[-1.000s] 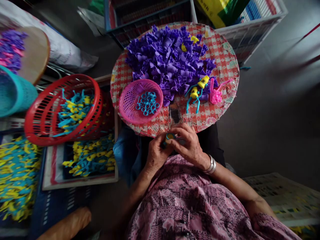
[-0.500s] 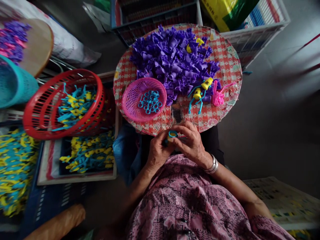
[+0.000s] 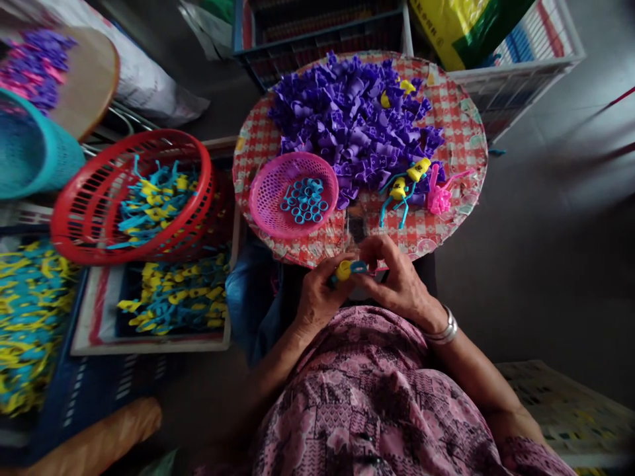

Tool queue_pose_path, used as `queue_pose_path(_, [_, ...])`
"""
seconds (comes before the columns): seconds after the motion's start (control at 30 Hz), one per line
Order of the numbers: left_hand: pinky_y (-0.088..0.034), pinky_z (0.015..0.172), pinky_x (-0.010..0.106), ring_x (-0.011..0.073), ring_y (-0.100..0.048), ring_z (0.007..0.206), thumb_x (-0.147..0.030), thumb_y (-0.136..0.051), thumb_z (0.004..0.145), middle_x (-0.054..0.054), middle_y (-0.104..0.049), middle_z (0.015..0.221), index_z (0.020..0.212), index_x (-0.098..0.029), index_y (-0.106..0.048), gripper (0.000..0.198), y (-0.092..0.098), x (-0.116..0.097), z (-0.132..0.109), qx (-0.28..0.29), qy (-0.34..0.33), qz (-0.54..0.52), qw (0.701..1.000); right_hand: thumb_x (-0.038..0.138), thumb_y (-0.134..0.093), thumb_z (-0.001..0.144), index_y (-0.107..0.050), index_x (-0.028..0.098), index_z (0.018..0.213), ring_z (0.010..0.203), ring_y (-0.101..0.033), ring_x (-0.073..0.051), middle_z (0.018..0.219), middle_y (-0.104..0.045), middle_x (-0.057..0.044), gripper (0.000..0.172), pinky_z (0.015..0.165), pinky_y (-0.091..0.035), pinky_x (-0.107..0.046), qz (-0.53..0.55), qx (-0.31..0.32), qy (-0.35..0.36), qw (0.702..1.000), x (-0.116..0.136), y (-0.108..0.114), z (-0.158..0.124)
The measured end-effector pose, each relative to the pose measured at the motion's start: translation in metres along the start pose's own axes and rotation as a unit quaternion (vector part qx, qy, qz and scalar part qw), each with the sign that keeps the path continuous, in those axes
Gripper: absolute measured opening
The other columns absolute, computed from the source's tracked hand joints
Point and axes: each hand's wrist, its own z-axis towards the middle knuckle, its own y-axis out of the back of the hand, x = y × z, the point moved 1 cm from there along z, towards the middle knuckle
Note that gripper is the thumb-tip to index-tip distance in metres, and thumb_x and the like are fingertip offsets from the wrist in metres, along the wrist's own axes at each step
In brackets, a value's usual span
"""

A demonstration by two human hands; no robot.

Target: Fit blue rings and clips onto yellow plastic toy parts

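Observation:
My left hand [image 3: 317,297] and my right hand [image 3: 399,281] meet just below the near edge of the round checked tray [image 3: 456,139]. Together they pinch a small yellow and blue plastic piece [image 3: 350,269] between their fingertips. Both hands are closed on it. On the tray lie a heap of purple plastic parts [image 3: 354,122], a pink basket [image 3: 270,195] holding several blue rings [image 3: 303,200], two yellow and blue assembled toys [image 3: 401,188] and a pink piece [image 3: 439,197].
A red basket [image 3: 74,211] of yellow and blue toys sits at my left over a tray with more of them [image 3: 173,301]. A teal basket [image 3: 30,152] and a blue crate [image 3: 30,317] stand further left. Crates [image 3: 322,26] lie behind the tray.
The view has shifted so everything sits a little further right. In my fingers the piece has turned, and its yellow part now shows beside the blue ring.

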Motion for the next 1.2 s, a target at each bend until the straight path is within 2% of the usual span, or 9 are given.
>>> queue_pose_path(0.13, [-0.062,0.098,0.036,0.0245,-0.078,0.105,-0.027,-0.078,0.088,0.007,-0.084,0.115,0.119,-0.024,-0.08,0.031,0.002,0.003,0.0,0.003,-0.052,0.056,0.997,0.031,-0.074,0.093,-0.058,0.024,0.095,0.071,-0.053,-0.013,0.084,-0.063,0.003,0.018,0.069,-0.043,-0.03,-0.007,0.101,-0.026,0.994,0.003,0.011,0.007])
queue_pose_path(0.23, [-0.062,0.093,0.034,0.0236,-0.079,0.102,-0.03,-0.076,0.092,0.008,-0.084,0.111,0.118,-0.024,-0.08,0.027,0.002,0.004,-0.001,-0.002,-0.071,0.09,0.993,0.034,-0.072,0.095,-0.059,0.023,0.097,0.067,-0.052,-0.012,0.079,-0.062,0.004,0.016,0.063,-0.039,-0.028,0.012,0.111,-0.054,0.992,-0.003,0.008,0.012])
queue_pose_path(0.4, [-0.062,0.092,0.033,0.0237,-0.079,0.101,-0.033,-0.079,0.092,0.009,-0.083,0.11,0.119,-0.022,-0.079,0.03,0.0,0.007,-0.003,0.018,-0.037,0.086,0.995,0.04,-0.072,0.097,-0.063,0.022,0.095,0.066,-0.053,-0.013,0.075,-0.063,0.003,0.019,0.062,-0.039,-0.027,0.028,0.084,-0.095,0.992,-0.016,-0.004,0.014])
queue_pose_path(0.63, [-0.062,0.08,0.029,0.021,-0.077,0.089,-0.043,-0.089,0.082,0.004,-0.084,0.101,0.114,-0.019,-0.081,0.041,-0.002,0.008,0.001,0.023,0.093,-0.079,0.992,0.068,-0.061,0.103,-0.062,0.023,0.098,0.069,-0.054,-0.013,0.078,-0.061,0.002,0.045,0.062,-0.046,-0.026,0.176,-0.007,-0.145,0.974,-0.014,-0.019,0.007])
queue_pose_path(0.73, [-0.062,0.079,0.028,0.0205,-0.076,0.088,-0.044,-0.093,0.077,0.003,-0.084,0.099,0.11,-0.02,-0.081,0.042,0.0,0.003,0.002,0.016,0.118,-0.115,0.986,0.07,-0.061,0.103,-0.061,0.023,0.097,0.068,-0.054,-0.013,0.077,-0.06,0.002,0.047,0.064,-0.049,-0.027,0.214,-0.065,-0.154,0.962,-0.017,-0.018,0.004])
queue_pose_path(0.87, [-0.063,0.08,0.03,0.0213,-0.076,0.089,-0.041,-0.094,0.075,0.004,-0.083,0.101,0.109,-0.02,-0.08,0.042,0.001,-0.003,0.0,0.007,0.121,-0.12,0.985,0.066,-0.064,0.103,-0.067,0.024,0.097,0.082,-0.062,-0.017,0.089,-0.067,-0.002,0.042,0.077,-0.056,-0.032,0.17,-0.088,-0.1,0.976,-0.019,-0.013,0.0])
queue_pose_path(0.93, [-0.063,0.079,0.031,0.0216,-0.076,0.088,-0.04,-0.093,0.077,0.004,-0.083,0.102,0.109,-0.021,-0.08,0.04,0.001,-0.006,-0.001,0.005,0.102,-0.127,0.987,0.062,-0.063,0.105,-0.072,0.025,0.106,0.099,-0.067,-0.022,0.104,-0.07,-0.006,0.038,0.092,-0.059,-0.039,0.135,-0.06,-0.04,0.988,-0.016,-0.009,-0.001])
queue_pose_path(1.03, [-0.064,0.081,0.034,0.0235,-0.076,0.091,-0.035,-0.088,0.082,0.004,-0.082,0.102,0.104,-0.022,-0.079,0.027,0.0,-0.013,-0.002,-0.002,0.06,-0.098,0.993,0.056,-0.06,0.108,-0.073,0.03,0.127,0.125,-0.066,-0.026,0.128,-0.069,-0.009,0.035,0.112,-0.055,-0.049,0.096,-0.005,0.045,0.994,-0.009,-0.004,0.001])
queue_pose_path(1.2, [-0.061,0.075,0.032,0.0212,-0.074,0.084,-0.034,-0.085,0.084,0.002,-0.078,0.093,0.105,-0.023,-0.078,0.025,0.0,-0.017,-0.004,0.006,0.035,-0.067,0.997,0.048,-0.062,0.109,-0.072,0.037,0.135,0.131,-0.064,-0.027,0.138,-0.068,-0.006,0.03,0.116,-0.053,-0.052,0.049,0.048,0.108,0.992,-0.006,-0.004,0.006])
